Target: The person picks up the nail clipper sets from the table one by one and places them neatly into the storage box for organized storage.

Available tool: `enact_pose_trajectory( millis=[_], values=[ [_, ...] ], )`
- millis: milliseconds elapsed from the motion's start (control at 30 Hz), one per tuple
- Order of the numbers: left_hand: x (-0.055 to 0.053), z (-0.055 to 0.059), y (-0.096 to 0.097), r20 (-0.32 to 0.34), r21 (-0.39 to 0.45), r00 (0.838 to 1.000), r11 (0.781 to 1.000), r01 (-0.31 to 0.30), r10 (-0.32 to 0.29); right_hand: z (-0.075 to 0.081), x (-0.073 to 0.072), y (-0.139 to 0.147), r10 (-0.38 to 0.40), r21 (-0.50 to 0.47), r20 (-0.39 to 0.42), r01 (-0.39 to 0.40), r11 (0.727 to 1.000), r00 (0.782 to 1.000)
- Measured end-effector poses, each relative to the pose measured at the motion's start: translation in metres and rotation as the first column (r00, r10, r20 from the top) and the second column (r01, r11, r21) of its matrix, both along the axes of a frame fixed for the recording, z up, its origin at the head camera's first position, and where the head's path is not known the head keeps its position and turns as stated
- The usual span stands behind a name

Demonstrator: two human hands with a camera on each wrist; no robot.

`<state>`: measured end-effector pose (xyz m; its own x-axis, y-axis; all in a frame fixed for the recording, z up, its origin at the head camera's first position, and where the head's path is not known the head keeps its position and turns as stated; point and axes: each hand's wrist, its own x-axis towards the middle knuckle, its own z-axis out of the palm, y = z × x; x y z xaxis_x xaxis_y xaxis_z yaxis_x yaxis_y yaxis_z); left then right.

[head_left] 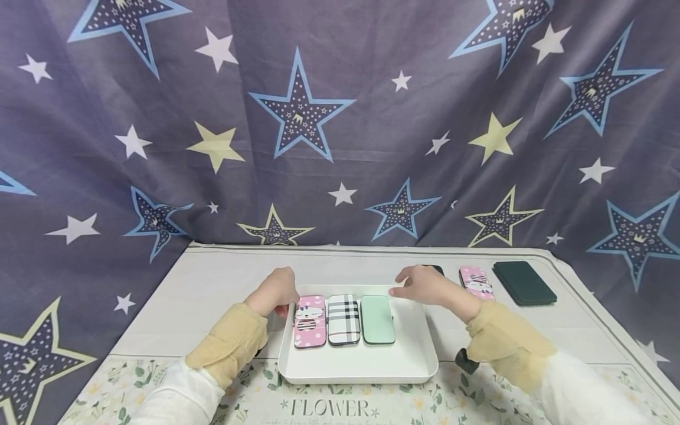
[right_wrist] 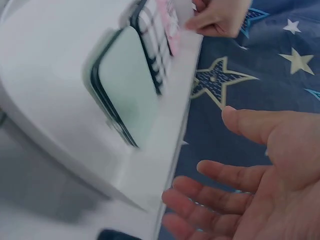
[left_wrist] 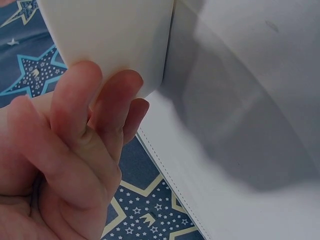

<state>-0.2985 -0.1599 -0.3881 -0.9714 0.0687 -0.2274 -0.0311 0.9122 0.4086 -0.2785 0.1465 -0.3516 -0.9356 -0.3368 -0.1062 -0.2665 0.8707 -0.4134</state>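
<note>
A white tray (head_left: pixel 414 348) holds three slim cases in a row: a pink one (head_left: pixel 310 336) with a cartoon animal, a plaid one (head_left: pixel 343 321) and a mint green one (head_left: pixel 378 320). At the tray's far left corner is my left hand (head_left: pixel 277 290), close to the pink case. Its fingertips (left_wrist: pixel 82 75) rest against the tray's outer wall in the left wrist view. My right hand (head_left: pixel 427 285) hovers over the far right corner, near the mint case. The right wrist view shows its fingers (right_wrist: pixel 220 195) spread and apart, holding nothing.
Right of the tray lie another pink case (head_left: pixel 477 282) and a dark green case (head_left: pixel 525 283). A black item (head_left: pixel 438 269) is partly hidden behind my right hand. A floral mat (head_left: pixel 329 410) covers the table's near side, and a star-patterned curtain (head_left: pixel 340 177) hangs behind.
</note>
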Motion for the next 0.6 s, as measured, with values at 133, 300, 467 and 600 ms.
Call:
enact_pose_trajectory(
  millis=[133, 300, 467, 600],
  values=[
    [0.0, 0.001, 0.0, 0.008, -0.006, 1.0, 1.0, 0.0, 0.0, 0.011, -0.001, 0.012, 0.008, -0.004, -0.07, -0.008, 1.0, 0.998],
    [0.0, 0.001, 0.0, 0.009, -0.003, 1.0, 1.0, 0.004, -0.004, 0.028, -0.001, 0.033, -0.023, -0.072, -0.141, 0.013, 0.997, 0.99],
    [0.001, 0.001, 0.0, -0.004, -0.004, 1.0, 1.0, 0.007, -0.007, 0.046, -0.006, 0.058, -0.066, -0.091, -0.227, 0.046, 0.995, 0.972],
    [0.002, 0.001, 0.0, -0.004, -0.006, 1.0, 1.0, 0.004, -0.004, 0.056, -0.012, 0.079, -0.136, -0.102, -0.311, 0.109, 0.989, 0.941]
  ],
)
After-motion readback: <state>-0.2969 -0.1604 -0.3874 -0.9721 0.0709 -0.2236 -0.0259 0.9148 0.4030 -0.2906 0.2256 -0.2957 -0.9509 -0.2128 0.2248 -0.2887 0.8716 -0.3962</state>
